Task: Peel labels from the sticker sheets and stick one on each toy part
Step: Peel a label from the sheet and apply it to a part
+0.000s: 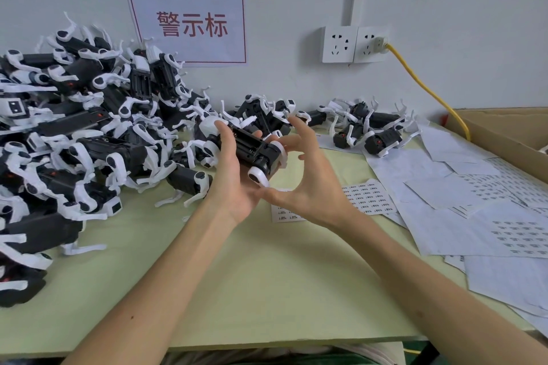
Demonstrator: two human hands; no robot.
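While your left hand [234,175] lifts the boxy black toy part [255,148], glossy white hooked legs poking out, above the middle of the bench [267,275], thumb and fingers curl round its body. Your right hand [311,184] arches just beside it, fingers splayed and bent claw-like, gripping nothing I can see. Flat matte sticker sheets [367,195] lie toward the right edge.

Bright, diffuse light falls evenly over my bench, leaving only faint, soft shadows on the table [267,275] beneath my arms, while the wide lens bows the edges and softens the toy parts [44,157] at left.
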